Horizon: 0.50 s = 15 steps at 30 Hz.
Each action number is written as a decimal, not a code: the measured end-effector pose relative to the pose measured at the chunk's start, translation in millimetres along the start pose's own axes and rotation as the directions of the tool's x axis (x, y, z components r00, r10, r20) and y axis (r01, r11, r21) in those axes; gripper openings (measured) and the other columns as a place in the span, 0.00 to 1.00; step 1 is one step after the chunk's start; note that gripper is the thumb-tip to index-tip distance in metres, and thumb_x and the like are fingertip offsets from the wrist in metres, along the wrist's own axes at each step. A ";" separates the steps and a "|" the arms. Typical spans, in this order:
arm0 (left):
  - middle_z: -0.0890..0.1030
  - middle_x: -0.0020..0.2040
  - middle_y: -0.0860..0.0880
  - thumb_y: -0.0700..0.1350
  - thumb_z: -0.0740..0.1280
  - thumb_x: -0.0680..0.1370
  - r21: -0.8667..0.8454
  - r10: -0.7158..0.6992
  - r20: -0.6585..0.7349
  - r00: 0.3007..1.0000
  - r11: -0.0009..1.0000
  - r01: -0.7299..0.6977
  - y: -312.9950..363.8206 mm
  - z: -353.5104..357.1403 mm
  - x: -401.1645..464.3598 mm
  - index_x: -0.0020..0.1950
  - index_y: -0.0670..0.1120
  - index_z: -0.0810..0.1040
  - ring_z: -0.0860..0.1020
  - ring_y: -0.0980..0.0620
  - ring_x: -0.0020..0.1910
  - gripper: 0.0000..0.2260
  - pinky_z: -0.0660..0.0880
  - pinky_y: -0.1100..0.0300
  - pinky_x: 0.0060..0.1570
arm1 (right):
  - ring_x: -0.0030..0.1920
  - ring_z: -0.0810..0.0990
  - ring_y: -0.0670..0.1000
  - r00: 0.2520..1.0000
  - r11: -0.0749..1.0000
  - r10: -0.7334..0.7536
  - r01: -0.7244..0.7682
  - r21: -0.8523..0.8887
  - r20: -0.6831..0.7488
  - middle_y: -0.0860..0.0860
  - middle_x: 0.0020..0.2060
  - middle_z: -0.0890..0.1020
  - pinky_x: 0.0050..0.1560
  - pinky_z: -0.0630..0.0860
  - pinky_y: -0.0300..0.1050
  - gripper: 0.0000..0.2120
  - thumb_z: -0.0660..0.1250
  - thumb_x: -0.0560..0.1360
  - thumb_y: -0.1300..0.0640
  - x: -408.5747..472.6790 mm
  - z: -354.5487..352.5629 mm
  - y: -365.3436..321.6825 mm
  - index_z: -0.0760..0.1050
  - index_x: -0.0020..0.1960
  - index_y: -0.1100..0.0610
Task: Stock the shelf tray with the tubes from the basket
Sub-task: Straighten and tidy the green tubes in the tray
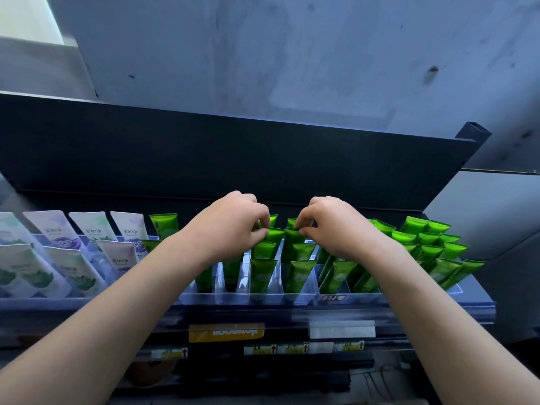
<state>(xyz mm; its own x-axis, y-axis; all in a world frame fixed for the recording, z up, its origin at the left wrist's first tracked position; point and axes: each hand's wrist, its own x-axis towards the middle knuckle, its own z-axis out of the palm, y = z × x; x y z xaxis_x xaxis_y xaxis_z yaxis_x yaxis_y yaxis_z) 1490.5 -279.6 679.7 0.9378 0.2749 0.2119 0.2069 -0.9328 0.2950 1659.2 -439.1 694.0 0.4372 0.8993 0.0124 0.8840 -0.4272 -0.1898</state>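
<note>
Several green tubes stand upright, crimped ends up, in the lanes of a clear plastic shelf tray [304,298]. My left hand [230,228] pinches the top of one green tube [273,235] in a middle lane. My right hand [333,225] pinches the crimped top of the neighbouring green tube [292,236] in the lane beside it. Both tubes stand behind other green tubes [263,274] in the same lanes. More green tubes [429,249] fill the lanes at the right. The basket is out of view.
White and lilac tubes [61,258] fill the trays at the left. A dark back panel [233,159] rises behind the shelf, with a grey wall above. Price labels [274,348] and a yellow tag [226,332] run along the shelf's front edge.
</note>
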 end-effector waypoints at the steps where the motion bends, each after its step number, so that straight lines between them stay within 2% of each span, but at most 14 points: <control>1: 0.77 0.48 0.55 0.53 0.69 0.80 -0.007 0.011 0.007 1.000 1.000 -0.011 0.4 -1.1 -2.7 0.52 0.55 0.83 0.72 0.53 0.51 0.05 0.75 0.55 0.51 | 0.54 0.78 0.49 1.000 1.000 0.002 -0.002 0.005 0.003 0.44 0.50 0.79 0.56 0.75 0.48 0.07 0.70 0.81 0.52 -0.3 -0.4 -0.3 0.85 0.55 0.45; 7: 0.77 0.49 0.57 0.51 0.69 0.79 0.014 0.031 0.121 0.992 0.999 -0.033 -2.4 -0.5 -9.4 0.51 0.55 0.85 0.73 0.52 0.52 0.05 0.77 0.52 0.50 | 0.54 0.77 0.48 0.999 0.997 0.020 -0.017 0.081 -0.037 0.44 0.50 0.79 0.57 0.76 0.49 0.07 0.70 0.81 0.50 -10.0 -3.0 1.6 0.84 0.57 0.46; 12: 0.79 0.47 0.56 0.48 0.69 0.80 -0.004 0.075 0.096 0.993 0.997 -0.075 2.4 5.1 -3.5 0.49 0.53 0.87 0.74 0.52 0.50 0.07 0.75 0.57 0.48 | 0.54 0.77 0.48 0.997 0.989 0.043 -0.033 0.142 -0.069 0.43 0.49 0.80 0.57 0.76 0.49 0.05 0.70 0.81 0.51 -21.8 -4.4 3.6 0.85 0.55 0.47; 15: 0.80 0.46 0.55 0.48 0.69 0.79 -0.014 0.066 0.076 0.995 0.998 -0.065 6.2 8.6 -2.0 0.48 0.52 0.86 0.75 0.52 0.50 0.06 0.76 0.55 0.49 | 0.53 0.78 0.47 0.995 0.986 0.057 -0.045 0.158 -0.076 0.43 0.49 0.80 0.58 0.76 0.49 0.05 0.71 0.81 0.51 -25.1 -6.7 3.4 0.85 0.55 0.47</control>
<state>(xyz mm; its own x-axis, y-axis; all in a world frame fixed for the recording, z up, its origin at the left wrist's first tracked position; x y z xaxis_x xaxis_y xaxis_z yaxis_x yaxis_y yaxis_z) 1492.3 -288.0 673.1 0.9680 0.1944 0.1589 0.1417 -0.9454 0.2936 1652.3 -463.8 699.6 0.4985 0.8635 0.0764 0.8264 -0.4467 -0.3428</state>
